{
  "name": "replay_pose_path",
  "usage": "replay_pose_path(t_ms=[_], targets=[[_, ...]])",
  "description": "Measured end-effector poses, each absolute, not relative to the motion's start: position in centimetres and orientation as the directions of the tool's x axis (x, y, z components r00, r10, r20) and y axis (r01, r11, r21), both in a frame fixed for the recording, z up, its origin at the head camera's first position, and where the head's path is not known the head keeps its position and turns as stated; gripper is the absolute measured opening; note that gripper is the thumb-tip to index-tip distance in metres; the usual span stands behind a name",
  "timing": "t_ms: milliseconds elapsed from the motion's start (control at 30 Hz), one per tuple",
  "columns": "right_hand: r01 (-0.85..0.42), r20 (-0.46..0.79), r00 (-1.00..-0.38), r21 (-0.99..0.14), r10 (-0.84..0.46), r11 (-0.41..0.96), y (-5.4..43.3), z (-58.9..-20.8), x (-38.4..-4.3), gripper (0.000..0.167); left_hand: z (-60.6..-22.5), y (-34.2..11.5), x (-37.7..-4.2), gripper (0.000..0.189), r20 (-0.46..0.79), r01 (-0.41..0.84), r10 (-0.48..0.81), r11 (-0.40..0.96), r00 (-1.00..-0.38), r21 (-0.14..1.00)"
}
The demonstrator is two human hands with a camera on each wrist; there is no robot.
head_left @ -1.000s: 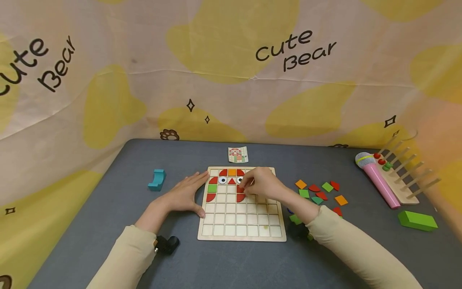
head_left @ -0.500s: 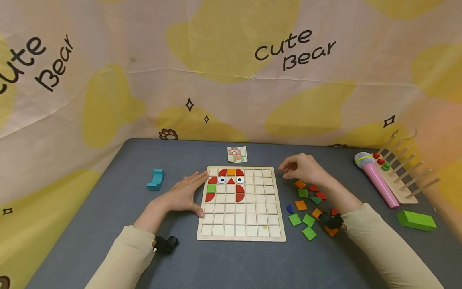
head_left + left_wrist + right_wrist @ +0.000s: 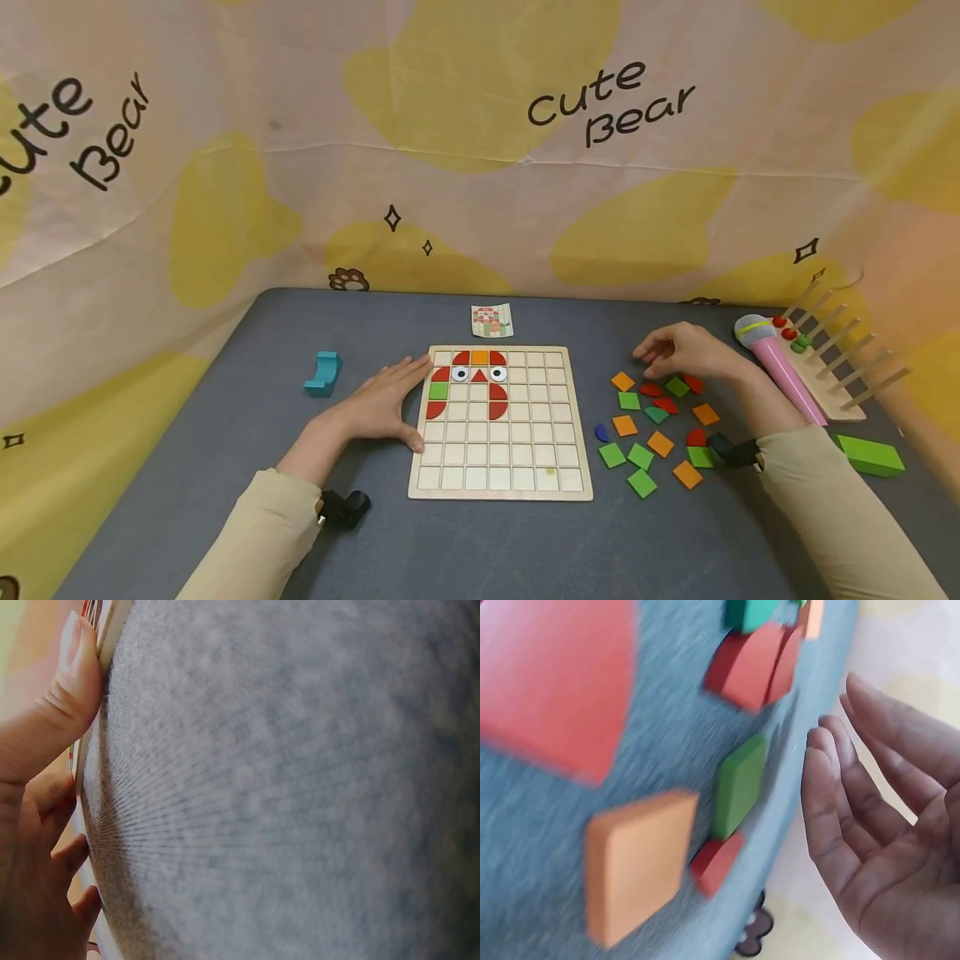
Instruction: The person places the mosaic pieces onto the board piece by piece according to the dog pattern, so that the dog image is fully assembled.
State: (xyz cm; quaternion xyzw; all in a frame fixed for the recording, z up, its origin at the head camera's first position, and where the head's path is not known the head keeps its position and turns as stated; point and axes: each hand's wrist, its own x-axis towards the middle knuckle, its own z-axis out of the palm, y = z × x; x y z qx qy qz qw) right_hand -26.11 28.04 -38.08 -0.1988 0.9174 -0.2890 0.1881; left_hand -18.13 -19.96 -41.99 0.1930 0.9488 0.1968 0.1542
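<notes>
My left hand (image 3: 382,404) lies along the left side of a wooden grid board (image 3: 525,454), fingers straight and touching its edge. In the left wrist view the thumb (image 3: 71,682) rests on the board's rim. Red, orange and green pieces with two eye tiles (image 3: 460,374) fill several upper-left cells. My right hand (image 3: 686,350) hovers over the far end of a loose scatter of pieces, fingers relaxed and holding nothing. Close to it, the right wrist view shows a green square (image 3: 740,786), an orange square (image 3: 641,862) and red quarter-round pieces (image 3: 746,671).
A small pattern card (image 3: 491,320) lies behind the board. To the left stands a teal curved block (image 3: 324,373). At the right are a pink toy microphone (image 3: 787,375), a pegged wooden rack (image 3: 855,412) and a green block (image 3: 870,456). A blue piece (image 3: 602,432) lies beside the board.
My right hand has left the upper part of the board and moved right, over the loose pieces. A red piece shows in the cell where its fingers were. The left hand stays put.
</notes>
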Motion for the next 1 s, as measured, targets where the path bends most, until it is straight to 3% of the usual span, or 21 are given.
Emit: replay_pose_path(t_ms=[400,1000], targets=[[-0.240,-0.344,-0.804,-0.560,-0.486,0.793,29.11,-38.66,-25.68,0.031,-41.93,-19.95,-18.14,0.127,-0.216,0.308,0.428,0.849,-0.878,0.430],[-0.311,-0.280,-0.816,-0.526,-0.506,0.792,28.45,-38.73,-25.47,0.026,-42.08,-19.86,-18.06,0.127,-0.223,0.296,0.415,0.855,-0.882,0.425]])
